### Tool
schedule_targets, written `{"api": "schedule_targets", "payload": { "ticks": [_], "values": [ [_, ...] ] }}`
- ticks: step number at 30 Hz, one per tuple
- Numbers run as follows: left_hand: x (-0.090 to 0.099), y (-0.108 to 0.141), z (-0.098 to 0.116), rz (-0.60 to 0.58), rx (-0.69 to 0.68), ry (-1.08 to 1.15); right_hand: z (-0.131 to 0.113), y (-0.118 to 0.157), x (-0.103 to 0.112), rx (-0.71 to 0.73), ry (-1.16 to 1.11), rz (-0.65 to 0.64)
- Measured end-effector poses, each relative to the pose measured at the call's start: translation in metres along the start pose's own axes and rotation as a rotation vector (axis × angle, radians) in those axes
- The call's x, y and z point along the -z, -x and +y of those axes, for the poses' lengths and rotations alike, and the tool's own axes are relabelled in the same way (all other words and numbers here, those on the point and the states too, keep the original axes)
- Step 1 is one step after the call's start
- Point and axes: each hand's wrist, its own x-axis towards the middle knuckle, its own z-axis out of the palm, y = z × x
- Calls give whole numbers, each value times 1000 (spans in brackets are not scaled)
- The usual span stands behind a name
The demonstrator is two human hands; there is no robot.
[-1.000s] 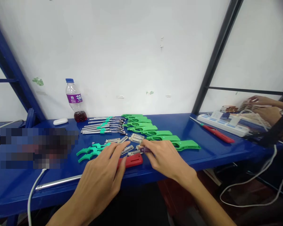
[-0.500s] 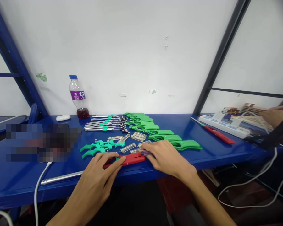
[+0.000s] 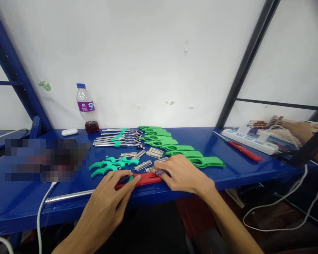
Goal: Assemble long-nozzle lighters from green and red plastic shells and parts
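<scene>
A red stick lighter (image 3: pixel 149 179) lies along the table's front edge, its silver tube (image 3: pixel 69 196) pointing left. My left hand (image 3: pixel 110 197) is closed around its handle, near a teal trigger. In my right hand (image 3: pixel 184 174) is a purple-handled tool (image 3: pixel 159 172), pressed against the lighter's right end; its tip is hidden. Just beyond the hands lie teal trigger pieces (image 3: pixel 99 171) and clear fuel tanks (image 3: pixel 143 165). Green lighter handle shells (image 3: pixel 182 148) run in a slanting row, beside metal tubes with wires (image 3: pixel 108 144).
A drink bottle (image 3: pixel 86 109) and a white case (image 3: pixel 69 132) stand by the wall. On the right are another red lighter (image 3: pixel 243 151) and a white power strip (image 3: pixel 250 141). A white cable (image 3: pixel 41 211) hangs over the left edge. Another person's arm (image 3: pixel 303 134) shows far right.
My right hand and the purple tool have shifted slightly left along the red lighter. My left hand keeps its hold. The whole view has moved a little.
</scene>
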Motion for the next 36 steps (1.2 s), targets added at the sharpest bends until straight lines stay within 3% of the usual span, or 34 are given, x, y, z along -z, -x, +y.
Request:
{"api": "schedule_targets", "payload": {
  "ticks": [11, 22, 36],
  "values": [
    [0, 1, 3, -18, -20, 31, 2, 7, 7, -21, -117, -40],
    [-3, 2, 2, -5, -25, 28, 2, 11, 2, -152, -242, -21],
    [-1, 1, 4, -26, -16, 20, 11, 12, -2, -102, -358, -43]
  ]
}}
